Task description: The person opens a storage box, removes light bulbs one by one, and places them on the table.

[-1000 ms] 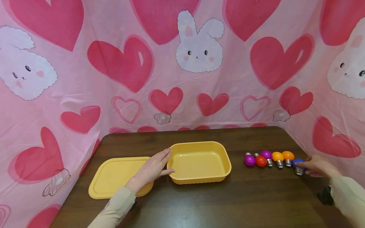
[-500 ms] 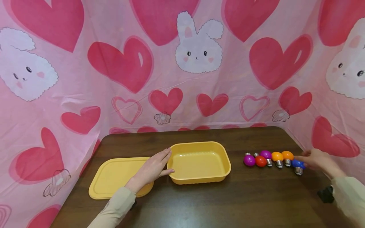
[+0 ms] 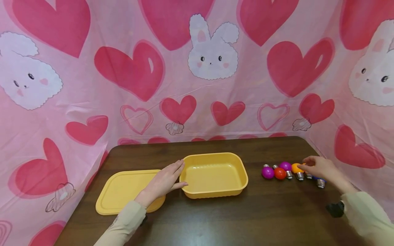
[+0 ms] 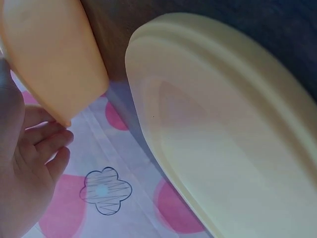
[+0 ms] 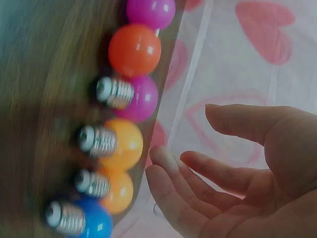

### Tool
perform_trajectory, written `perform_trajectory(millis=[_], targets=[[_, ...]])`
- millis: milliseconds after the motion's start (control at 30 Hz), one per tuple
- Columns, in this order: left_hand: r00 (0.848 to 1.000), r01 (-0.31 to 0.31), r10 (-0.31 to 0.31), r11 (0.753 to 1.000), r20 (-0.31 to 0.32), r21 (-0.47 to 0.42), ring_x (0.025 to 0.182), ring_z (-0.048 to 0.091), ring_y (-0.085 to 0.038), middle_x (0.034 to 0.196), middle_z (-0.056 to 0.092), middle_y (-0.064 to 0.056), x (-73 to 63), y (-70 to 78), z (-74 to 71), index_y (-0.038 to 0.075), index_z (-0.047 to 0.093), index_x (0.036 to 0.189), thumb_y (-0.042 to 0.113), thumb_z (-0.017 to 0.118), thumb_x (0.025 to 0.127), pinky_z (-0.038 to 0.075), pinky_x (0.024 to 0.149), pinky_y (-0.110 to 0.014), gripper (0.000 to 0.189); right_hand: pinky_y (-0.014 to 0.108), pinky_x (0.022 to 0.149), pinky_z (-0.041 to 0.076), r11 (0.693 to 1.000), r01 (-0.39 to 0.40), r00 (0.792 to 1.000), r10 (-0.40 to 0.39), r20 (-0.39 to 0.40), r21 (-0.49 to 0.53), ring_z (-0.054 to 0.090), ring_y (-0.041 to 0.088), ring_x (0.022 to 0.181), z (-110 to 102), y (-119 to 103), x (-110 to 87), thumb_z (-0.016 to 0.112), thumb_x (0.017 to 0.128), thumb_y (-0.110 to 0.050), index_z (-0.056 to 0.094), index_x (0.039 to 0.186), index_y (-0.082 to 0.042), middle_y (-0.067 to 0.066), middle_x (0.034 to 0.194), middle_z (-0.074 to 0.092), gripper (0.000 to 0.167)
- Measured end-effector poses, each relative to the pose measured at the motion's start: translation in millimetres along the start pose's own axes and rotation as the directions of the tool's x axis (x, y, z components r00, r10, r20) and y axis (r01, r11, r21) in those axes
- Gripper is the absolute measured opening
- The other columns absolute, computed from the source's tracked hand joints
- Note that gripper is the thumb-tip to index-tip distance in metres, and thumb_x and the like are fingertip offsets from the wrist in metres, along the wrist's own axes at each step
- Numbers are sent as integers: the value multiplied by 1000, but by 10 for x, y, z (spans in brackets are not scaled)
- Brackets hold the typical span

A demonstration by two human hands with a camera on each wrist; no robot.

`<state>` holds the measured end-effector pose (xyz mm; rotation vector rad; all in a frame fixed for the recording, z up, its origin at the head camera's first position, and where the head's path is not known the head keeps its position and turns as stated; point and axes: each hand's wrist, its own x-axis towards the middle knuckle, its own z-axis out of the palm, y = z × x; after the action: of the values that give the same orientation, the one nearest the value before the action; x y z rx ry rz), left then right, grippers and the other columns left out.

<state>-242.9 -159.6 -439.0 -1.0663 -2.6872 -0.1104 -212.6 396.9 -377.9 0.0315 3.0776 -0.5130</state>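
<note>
My left hand point(image 3: 164, 181) rests on the left rim of a yellow rectangular box point(image 3: 215, 195), its fingers extended; the left wrist view shows the fingertips at the rim. On the right, my right hand point(image 3: 323, 170) hovers over a row of coloured light bulbs, thumb and fingers apart, holding nothing. The row runs from a purple bulb point(image 3: 268, 172) through a red bulb point(image 3: 280, 173), another purple bulb point(image 3: 285, 166) and an orange bulb point(image 3: 296, 168). A second orange bulb point(image 5: 118, 191) and a blue bulb point(image 5: 93, 218) are partly hidden by the hand in the head view.
A yellow lid point(image 3: 126, 189) lies left of the box, partly under the left forearm. All stand on a dark wooden table point(image 3: 215, 222). Pink cloth point(image 3: 227, 89) with hearts and rabbits hangs behind it and at both sides.
My right hand has left the blue bulb and moved leftward over the orange bulbs. The left hand keeps its place on the box rim.
</note>
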Motion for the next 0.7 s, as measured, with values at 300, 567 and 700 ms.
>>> perform_trajectory(millis=[300, 567, 700], targets=[[1000, -7, 7, 1000, 0, 4, 140, 48, -31, 154, 45, -17, 29, -29, 14, -2, 45, 146, 56, 60, 92, 43, 114, -45, 81, 45, 71, 56, 991, 102, 994, -97, -58, 84, 66, 33, 85, 218, -381, 3, 70, 89, -31, 66, 110, 8, 23, 98, 72, 44], [1000, 6, -6, 1000, -8, -26, 140, 48, -32, 153, 47, -17, 89, -22, 26, -2, 47, 145, 56, 60, 92, 43, 115, -46, 80, 49, 78, 57, 980, 163, 986, -158, -52, 116, 65, 32, 87, 364, -728, 46, 69, 91, -33, 66, 113, 6, 17, 97, 73, 44], [999, 15, -17, 999, -47, -32, 139, 50, -33, 150, 50, -19, 155, -13, 2, -3, 48, 144, 53, 64, 90, 43, 113, -47, 79, 49, 81, 59, 965, 216, 976, -211, -53, 149, 65, 27, 87, 427, -932, 109, 69, 92, -31, 65, 115, 4, 15, 98, 72, 43]])
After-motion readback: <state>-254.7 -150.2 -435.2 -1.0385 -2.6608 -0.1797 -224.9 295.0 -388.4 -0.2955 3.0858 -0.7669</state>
